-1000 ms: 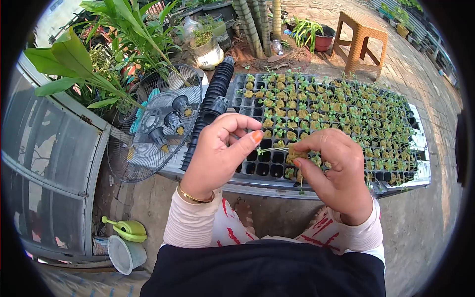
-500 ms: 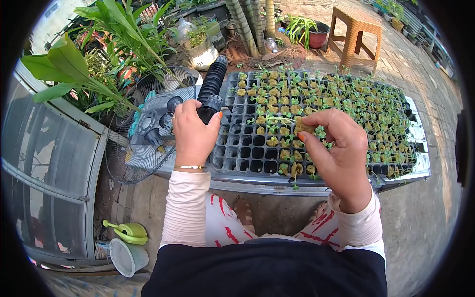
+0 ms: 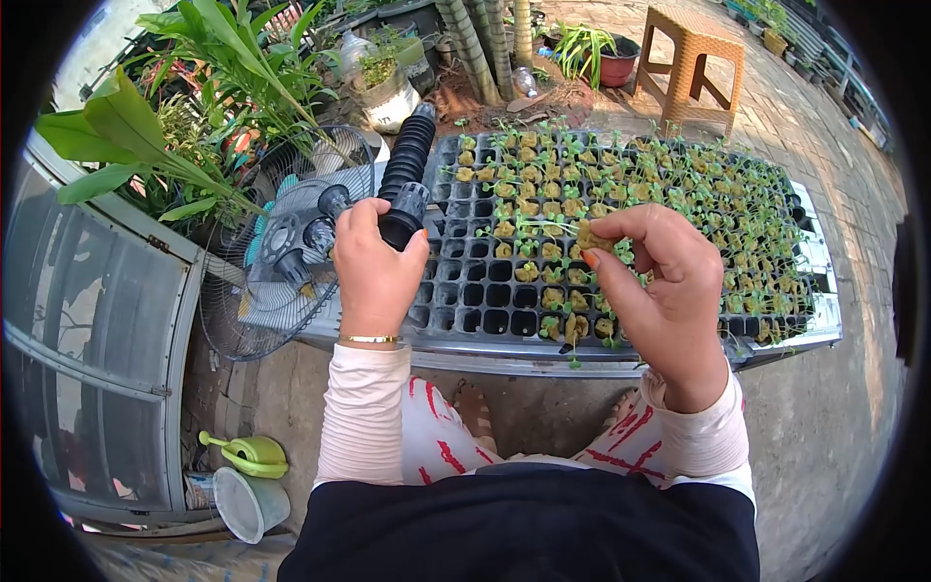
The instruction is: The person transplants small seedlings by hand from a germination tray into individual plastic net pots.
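My left hand [image 3: 373, 267] is closed around the near end of a long stack of black net pots [image 3: 404, 170], which lies slanting away over the table's left side. Pinched between thumb and forefinger of my right hand [image 3: 664, 286] is a seedling [image 3: 588, 236] with a brownish plug at its root; its pale stem points left. Below and beyond that hand spreads a black seedling tray [image 3: 497, 296]. Many of its cells hold similar plugs with small green sprouts, while several cells at the left and front are bare.
Loose black net pots [image 3: 318, 233] lie on a wire fan grille [image 3: 228, 320] at the left. A glass-paned frame [image 3: 102, 359] stands beside it. A green watering can [image 3: 254, 455] and a pale bucket [image 3: 250, 506] are on the ground. Behind are potted plants and a woven-look stool [image 3: 690, 63].
The view has shifted slightly. The seedling's plug has turned a little in my right hand's pinch and shows more. My left hand keeps its hold on the net pots.
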Motion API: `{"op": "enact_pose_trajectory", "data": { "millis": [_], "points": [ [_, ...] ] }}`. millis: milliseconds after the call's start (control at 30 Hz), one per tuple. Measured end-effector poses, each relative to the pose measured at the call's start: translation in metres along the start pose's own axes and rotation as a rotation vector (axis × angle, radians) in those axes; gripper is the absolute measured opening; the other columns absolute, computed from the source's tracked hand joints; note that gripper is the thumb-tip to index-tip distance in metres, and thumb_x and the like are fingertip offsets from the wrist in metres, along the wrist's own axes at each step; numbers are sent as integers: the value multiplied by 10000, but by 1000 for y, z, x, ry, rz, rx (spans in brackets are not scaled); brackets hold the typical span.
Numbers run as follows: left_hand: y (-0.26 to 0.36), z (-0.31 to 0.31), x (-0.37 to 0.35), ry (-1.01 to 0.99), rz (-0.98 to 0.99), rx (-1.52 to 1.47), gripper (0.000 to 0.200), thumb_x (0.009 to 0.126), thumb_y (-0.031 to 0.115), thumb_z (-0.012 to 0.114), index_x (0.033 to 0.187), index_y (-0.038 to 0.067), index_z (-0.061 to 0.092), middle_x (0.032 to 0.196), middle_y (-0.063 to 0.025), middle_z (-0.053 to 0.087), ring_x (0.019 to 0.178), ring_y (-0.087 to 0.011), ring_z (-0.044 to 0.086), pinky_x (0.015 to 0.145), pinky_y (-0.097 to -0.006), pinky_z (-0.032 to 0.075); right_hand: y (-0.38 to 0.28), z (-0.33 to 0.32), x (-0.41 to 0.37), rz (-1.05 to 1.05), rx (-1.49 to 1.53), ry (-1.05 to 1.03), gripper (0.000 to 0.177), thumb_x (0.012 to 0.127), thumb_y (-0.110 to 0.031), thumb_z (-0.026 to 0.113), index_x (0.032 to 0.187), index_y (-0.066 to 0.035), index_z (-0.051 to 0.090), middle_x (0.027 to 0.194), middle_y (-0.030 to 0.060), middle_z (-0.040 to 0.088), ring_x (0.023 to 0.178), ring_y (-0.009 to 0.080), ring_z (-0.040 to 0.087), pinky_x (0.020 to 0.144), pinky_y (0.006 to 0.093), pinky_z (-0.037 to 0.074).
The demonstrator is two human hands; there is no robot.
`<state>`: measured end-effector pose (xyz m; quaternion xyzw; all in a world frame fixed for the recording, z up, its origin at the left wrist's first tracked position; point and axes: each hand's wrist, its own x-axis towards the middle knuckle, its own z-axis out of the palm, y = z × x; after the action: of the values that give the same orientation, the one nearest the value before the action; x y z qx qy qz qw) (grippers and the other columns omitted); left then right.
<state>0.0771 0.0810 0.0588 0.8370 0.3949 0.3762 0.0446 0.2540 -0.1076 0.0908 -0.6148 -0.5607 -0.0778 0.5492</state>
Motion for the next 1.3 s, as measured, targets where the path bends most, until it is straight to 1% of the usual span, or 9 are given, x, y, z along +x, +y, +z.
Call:
{"op": "enact_pose_trajectory", "data": {
  "millis": [200, 333, 467, 533, 600, 667, 700, 967, 1300],
  "points": [
    [-5, -13, -12, -7, -28, -98, 411, 645, 97, 722, 1010, -33, 588, 918, -186, 601, 855, -354, 583, 794, -402, 461, -2, -2, -1, 2, -12, -14, 177, 679, 54, 669, 837, -13, 627, 752, 119, 624, 699, 265, 616, 614, 332, 472],
    [19, -54, -22, -52, -135, -167, 408, 699, 54, 683, 1083, -37, 579, 955, -143, 618, 856, -233, 603, 737, -322, 492, -2, -4, -1, 11, 6, -16, 177, 676, 55, 668, 834, -13, 629, 749, 119, 623, 696, 262, 617, 608, 326, 471],
    [19, -63, -22, -164, -212, -815, 418, 805, 19, 614, 1200, -68, 508, 1109, -109, 584, 974, -176, 582, 832, -316, 501, -4, -2, 0, -25, 48, 30, 191, 664, 72, 670, 834, -7, 631, 756, 119, 629, 692, 258, 618, 602, 323, 469],
    [14, -52, -19, -411, -282, -1348, 523, 812, 52, 620, 1280, -89, 437, 1128, -153, 580, 1007, -209, 598, 882, -375, 492, -9, -4, 1, -43, 41, 45, 195, 661, 75, 673, 833, -7, 633, 757, 118, 630, 691, 257, 618, 601, 323, 470],
    [17, -43, -16, -490, -281, -1406, 595, 818, 75, 608, 1335, -92, 366, 1126, -169, 586, 1052, -244, 603, 892, -420, 509, -11, -7, 0, -59, 25, 64, 198, 657, 78, 676, 832, -6, 634, 758, 117, 631, 690, 255, 617, 600, 323, 470],
    [23, -37, -14, -613, -371, -1657, 627, 815, 69, 592, 1356, -97, 323, 1129, -185, 590, 1028, -258, 620, 889, -466, 518, -10, -10, -1, -118, 3, 93, 218, 669, 71, 688, 868, -8, 648, 788, 29, 615, 573, 73, 402, 502, 210, 310],
    [20, -33, -13, -678, -353, -1768, 565, 836, 22, 561, 1349, -85, 351, 1235, -184, 536, 1126, -258, 567, 907, -507, 501, -11, -12, 0, -133, -6, 89, 223, 664, 71, 695, 866, -12, 649, 789, 46, 623, 591, 97, 466, 511, 218, 347],
    [23, -14, -12, -686, -393, -1791, 706, 820, 105, 593, 1387, -109, 232, 1182, -223, 565, 1058, -314, 607, 867, -521, 522, -9, -11, 0, -246, -63, 68, 251, 624, 85, 693, 848, -16, 646, 786, 104, 628, 697, 244, 606, 610, 308, 468],
    [19, -9, -13, -689, -390, -1762, 705, 801, 102, 611, 1376, -112, 263, 1257, -276, 494, 1111, -351, 568, 870, -511, 524, -6, -6, 1, -218, -67, -16, 247, 625, 67, 708, 851, -18, 654, 786, 102, 632, 712, 243, 612, 624, 322, 472]
  ]
}}
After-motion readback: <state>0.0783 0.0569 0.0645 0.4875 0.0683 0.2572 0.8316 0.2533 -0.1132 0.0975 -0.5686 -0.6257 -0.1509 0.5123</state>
